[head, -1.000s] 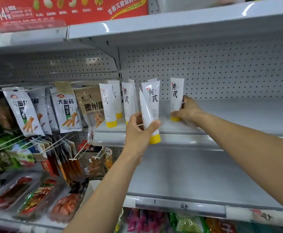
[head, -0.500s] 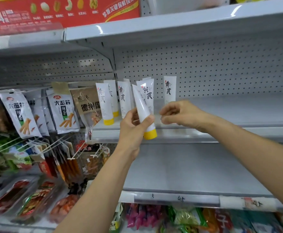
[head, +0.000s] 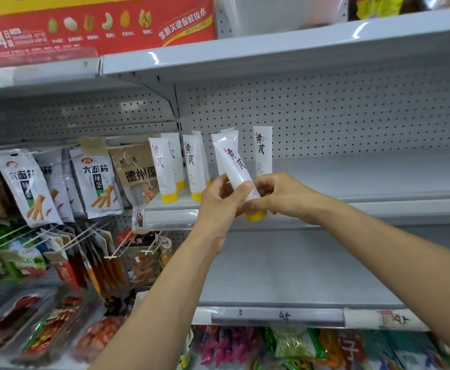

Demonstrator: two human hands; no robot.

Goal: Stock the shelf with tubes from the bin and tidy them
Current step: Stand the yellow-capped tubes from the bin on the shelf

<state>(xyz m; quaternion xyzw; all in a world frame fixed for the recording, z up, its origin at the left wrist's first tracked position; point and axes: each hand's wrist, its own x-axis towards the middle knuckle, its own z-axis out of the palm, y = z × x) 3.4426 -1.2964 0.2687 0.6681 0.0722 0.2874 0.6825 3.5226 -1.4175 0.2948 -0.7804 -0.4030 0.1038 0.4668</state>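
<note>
Gripping one tilted tube (head: 238,166), left hand (head: 218,201) and right hand (head: 280,198) meet before about seven standing tubes (head: 262,150).

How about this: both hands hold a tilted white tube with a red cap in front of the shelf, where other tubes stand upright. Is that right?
Not quite: the cap is yellow, not red. The head view shows the left hand and right hand holding the tilted white tube with its yellow cap in front of the shelf, where other tubes stand upright.

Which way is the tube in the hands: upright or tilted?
Tilted: the tube leans top-left, yellow cap lowest, gripped by the left hand and right hand.
</note>
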